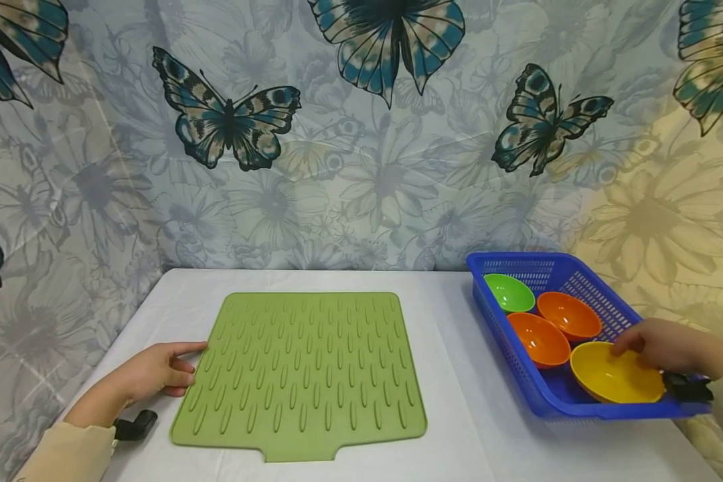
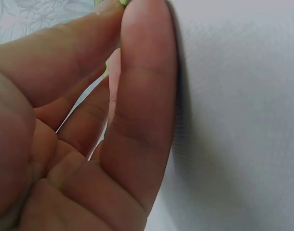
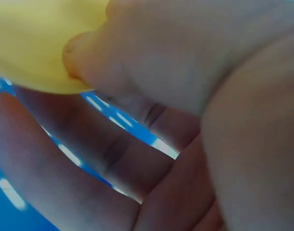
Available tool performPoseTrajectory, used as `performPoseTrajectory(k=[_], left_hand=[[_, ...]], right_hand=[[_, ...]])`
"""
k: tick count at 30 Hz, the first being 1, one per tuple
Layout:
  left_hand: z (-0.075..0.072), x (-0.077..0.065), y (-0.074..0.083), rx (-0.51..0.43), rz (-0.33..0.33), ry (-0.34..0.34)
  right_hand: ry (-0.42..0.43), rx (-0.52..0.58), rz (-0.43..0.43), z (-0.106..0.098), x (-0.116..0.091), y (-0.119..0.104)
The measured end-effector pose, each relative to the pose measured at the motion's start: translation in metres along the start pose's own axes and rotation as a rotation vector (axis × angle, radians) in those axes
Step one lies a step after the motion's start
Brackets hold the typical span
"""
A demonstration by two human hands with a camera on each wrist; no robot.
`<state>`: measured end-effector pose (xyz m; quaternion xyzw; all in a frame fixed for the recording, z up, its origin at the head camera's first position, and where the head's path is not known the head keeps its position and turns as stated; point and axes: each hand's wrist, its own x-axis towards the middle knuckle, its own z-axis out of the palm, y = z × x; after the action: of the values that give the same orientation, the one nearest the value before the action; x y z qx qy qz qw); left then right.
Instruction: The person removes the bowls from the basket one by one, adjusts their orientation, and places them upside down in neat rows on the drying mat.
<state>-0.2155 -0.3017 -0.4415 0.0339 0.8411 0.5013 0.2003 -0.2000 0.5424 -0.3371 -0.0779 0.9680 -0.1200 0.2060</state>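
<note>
A green mat [image 1: 301, 365] with raised oblong ridges lies on the white-covered table. At its left edge my left hand [image 1: 150, 375] pinches it between thumb and finger; only a sliver of green [image 2: 124, 2] shows in the left wrist view. Over on the right, my right hand [image 1: 665, 345] grips a yellow bowl [image 1: 608, 376] inside the blue basket [image 1: 509, 365]. In the right wrist view the thumb [image 3: 84, 55] presses inside the yellow bowl while the other fingers [image 3: 89, 130] reach beneath it.
Two orange bowls [image 1: 569, 314] and a green bowl [image 1: 509, 294] sit in the basket beside the yellow one. White tablecloth [image 1: 452, 375] separates mat and basket. A butterfly-printed cloth [image 1: 385, 187] hangs behind the table.
</note>
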Motion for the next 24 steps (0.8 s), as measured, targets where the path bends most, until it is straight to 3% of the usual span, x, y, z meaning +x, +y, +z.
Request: performPoseTrajectory(k=[11,24], left_hand=[[-0.001,0.000,0.005,0.003,-0.010,-0.002],[-0.002,-0.002,0.002,-0.013,0.010,-0.020]], right_hand=[[0.048,0.084,0.085,-0.002,-0.018,0.004],[0.008,0.455,0.201,-0.003,-0.030,0.009]])
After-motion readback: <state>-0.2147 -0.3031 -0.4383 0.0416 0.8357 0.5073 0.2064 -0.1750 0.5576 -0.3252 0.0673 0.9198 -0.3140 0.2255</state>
